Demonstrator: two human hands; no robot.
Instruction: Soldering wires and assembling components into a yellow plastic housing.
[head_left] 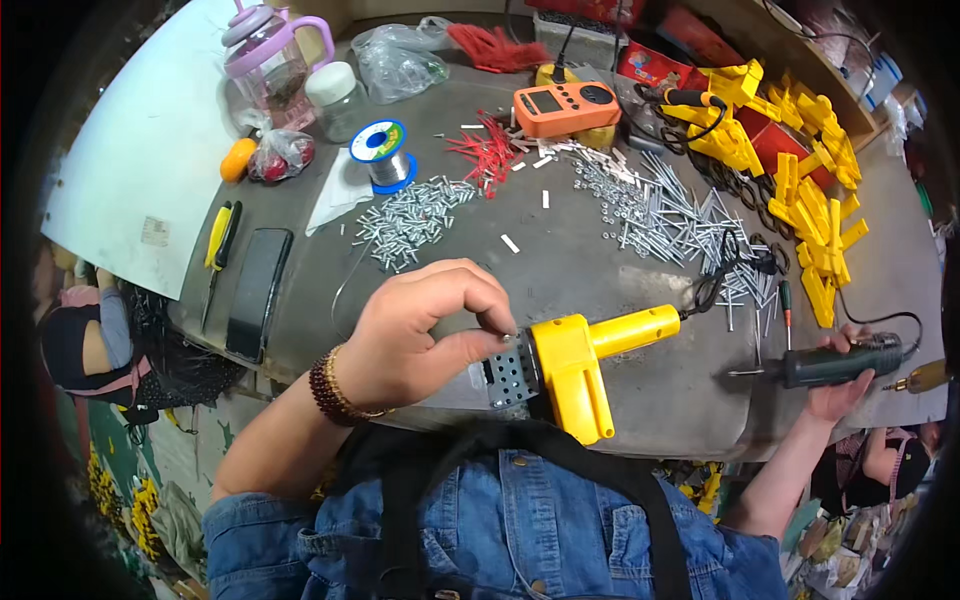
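Note:
My left hand [425, 325] is closed in a pinch, thumb against forefinger, with a tiny shiny bit at the fingertips too small to name. Just beneath those fingertips is a perforated metal plate [512, 375], fixed to a yellow plastic tool body [572, 380] lying on the table before me. Its yellow handle [635, 331] points right and a black cord runs from its end. At the far right my right hand [838, 398] grips a dark electric screwdriver [835, 364], its bit pointing left, away from the yellow body.
Small screws [410, 220], long bolts [680, 215] and red pieces [485, 150] lie in piles beyond my hands. A solder spool [388, 168], an orange meter [565, 108] and yellow plastic parts [815, 220] stand farther back. Pliers [220, 240] and a phone [260, 290] lie left.

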